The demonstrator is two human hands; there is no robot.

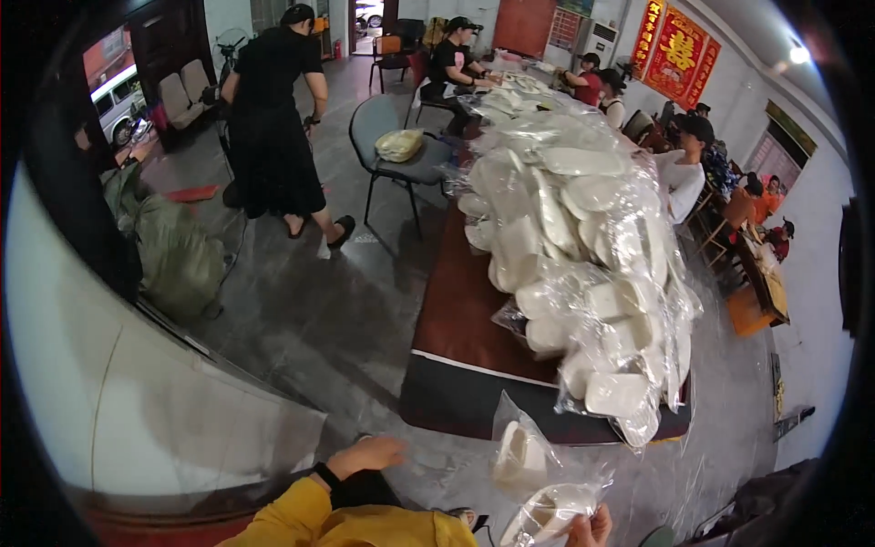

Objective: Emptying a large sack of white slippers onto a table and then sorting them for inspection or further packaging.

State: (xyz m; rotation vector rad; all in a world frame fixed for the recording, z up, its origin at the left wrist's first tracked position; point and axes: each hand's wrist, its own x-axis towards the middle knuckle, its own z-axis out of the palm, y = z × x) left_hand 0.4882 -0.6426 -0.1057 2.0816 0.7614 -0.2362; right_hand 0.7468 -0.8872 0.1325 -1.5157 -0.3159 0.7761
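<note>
My right hand [591, 529], low in the picture, pinches the edge of a clear plastic bag with a white slipper [553, 507] in it. Just above this hangs or lies a second bagged white slipper [520, 458]; whether the two bags are joined I cannot tell. My left hand [369, 454], with a dark band at the wrist, is held out in front of me, empty, its fingers stretched. Beyond the hands, a large heap of bagged white slippers [606, 301] covers much of a long table [456, 337] with a red-brown and black top.
A grey chair [392, 146] bearing a bagged item stands left of the table. A person in black [273, 118] bends over farther left, near a large green sack [173, 246]. Other people sit along the table's far end and right side. A pale partition [164, 410] runs along my left.
</note>
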